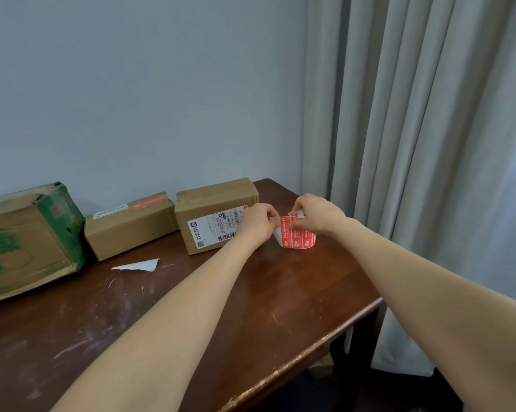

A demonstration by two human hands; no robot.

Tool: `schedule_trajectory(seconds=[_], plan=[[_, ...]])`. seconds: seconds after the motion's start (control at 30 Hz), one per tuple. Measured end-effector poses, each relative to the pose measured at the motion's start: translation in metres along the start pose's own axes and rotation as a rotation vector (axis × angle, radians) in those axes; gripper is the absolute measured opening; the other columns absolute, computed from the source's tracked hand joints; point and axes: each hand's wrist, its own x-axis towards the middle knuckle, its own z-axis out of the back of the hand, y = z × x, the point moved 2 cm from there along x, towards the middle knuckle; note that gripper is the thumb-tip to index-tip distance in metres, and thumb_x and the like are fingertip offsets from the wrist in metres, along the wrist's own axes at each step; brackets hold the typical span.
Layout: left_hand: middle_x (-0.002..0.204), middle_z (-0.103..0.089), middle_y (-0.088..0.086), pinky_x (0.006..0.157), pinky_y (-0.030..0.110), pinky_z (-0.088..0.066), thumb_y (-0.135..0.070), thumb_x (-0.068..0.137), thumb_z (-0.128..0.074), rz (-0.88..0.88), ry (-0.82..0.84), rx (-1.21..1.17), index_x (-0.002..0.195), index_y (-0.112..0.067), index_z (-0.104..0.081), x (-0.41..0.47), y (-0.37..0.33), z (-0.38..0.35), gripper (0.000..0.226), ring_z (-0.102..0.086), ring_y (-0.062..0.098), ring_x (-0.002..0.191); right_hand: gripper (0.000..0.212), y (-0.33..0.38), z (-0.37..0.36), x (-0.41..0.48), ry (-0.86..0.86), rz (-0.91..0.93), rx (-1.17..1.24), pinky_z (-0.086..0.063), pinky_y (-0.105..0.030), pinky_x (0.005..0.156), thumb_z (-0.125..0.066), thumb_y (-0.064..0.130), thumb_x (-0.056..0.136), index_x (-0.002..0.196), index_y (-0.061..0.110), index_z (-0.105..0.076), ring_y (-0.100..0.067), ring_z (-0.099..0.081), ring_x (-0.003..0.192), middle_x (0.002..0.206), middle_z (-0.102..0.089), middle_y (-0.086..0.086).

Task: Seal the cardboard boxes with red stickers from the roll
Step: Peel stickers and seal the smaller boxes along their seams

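Note:
A roll of red stickers [298,237] hangs just above the table at the far right, held between both hands. My left hand [258,223] grips its white backing on the left side. My right hand [317,215] pinches a sticker at the roll's top edge. Three cardboard boxes stand along the wall: a right box [212,209] with a white shipping label, a middle box [129,226] with a red sticker on its top, and a large green-printed box [28,242] at the left.
A torn piece of white backing paper [138,265] lies on the scratched dark wooden table [191,307]. The table's edge runs along the right, with grey curtains [414,144] behind it. A pale wall backs the boxes.

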Motion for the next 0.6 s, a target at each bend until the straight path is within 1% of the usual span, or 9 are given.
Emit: schedule_trajectory(seconds=[0.07,0.13,0.2,0.3,0.43,0.5,0.6], plan=[[0.092,-0.058,-0.004,0.073,0.027,-0.039,-0.023,0.093,-0.059,0.005,0.001,0.014,0.087,-0.022,-0.06,0.0,0.0017,0.001,0.006,-0.051,0.012,0.086,0.044,0.0015,0.0,-0.0006,0.017,0.02,-0.017,-0.054,-0.036,0.084,-0.063,0.036,0.089,0.129,0.023,-0.051,-0.021,-0.06,0.108,0.128,-0.058,-0.004],[0.091,-0.057,-0.004,0.073,0.027,-0.039,-0.023,0.093,-0.059,0.009,0.006,0.015,0.088,-0.021,-0.061,0.0,0.0034,0.0022,0.006,-0.051,0.013,0.086,0.049,0.0042,-0.0012,-0.0015,0.054,0.052,-0.04,-0.055,-0.036,0.084,-0.059,0.035,0.092,0.139,0.033,-0.043,-0.022,-0.059,0.112,0.133,-0.055,-0.003],[0.091,-0.057,-0.003,0.074,0.028,-0.04,-0.022,0.093,-0.059,0.003,0.01,0.016,0.088,-0.021,-0.062,0.0003,0.005,0.0029,0.006,-0.052,0.014,0.087,0.048,0.0059,-0.0021,-0.0012,0.082,0.071,-0.071,-0.054,-0.038,0.087,-0.057,0.037,0.093,0.139,0.037,-0.043,-0.023,-0.057,0.113,0.133,-0.051,-0.005],[0.09,-0.057,-0.004,0.075,0.028,-0.041,-0.021,0.092,-0.06,-0.005,0.006,0.027,0.086,-0.021,-0.061,0.0008,0.0054,0.0035,0.007,-0.053,0.015,0.088,0.039,0.0065,-0.0012,-0.001,0.085,0.064,-0.094,-0.054,-0.037,0.085,-0.058,0.038,0.093,0.13,0.032,-0.051,-0.023,-0.058,0.108,0.126,-0.049,-0.006],[0.095,-0.06,-0.002,0.074,0.028,-0.042,-0.021,0.092,-0.059,0.003,0.003,0.032,0.085,-0.022,-0.061,0.0025,0.0072,0.0042,0.008,-0.054,0.014,0.087,0.035,0.0058,0.0002,-0.0002,0.074,0.047,-0.104,-0.055,-0.035,0.084,-0.062,0.042,0.089,0.119,0.025,-0.057,-0.019,-0.059,0.096,0.118,-0.053,-0.004],[0.099,-0.063,0.0,0.074,0.028,-0.043,-0.022,0.093,-0.059,0.009,0.001,0.032,0.086,-0.022,-0.061,0.0034,0.0086,0.0051,0.007,-0.054,0.014,0.088,0.033,0.0068,0.0001,-0.0002,0.085,0.062,-0.104,-0.055,-0.033,0.083,-0.059,0.043,0.091,0.118,0.023,-0.058,-0.017,-0.06,0.093,0.116,-0.057,-0.003],[0.104,-0.063,0.0,0.075,0.026,-0.043,-0.023,0.093,-0.059,0.018,0.008,0.039,0.089,-0.021,-0.06,0.0031,0.0098,0.0063,0.005,-0.054,0.013,0.09,0.033,0.0088,-0.0007,-0.0015,0.1,0.079,-0.094,-0.054,-0.03,0.081,-0.055,0.042,0.094,0.12,0.022,-0.059,-0.018,-0.063,0.098,0.115,-0.062,-0.003]])
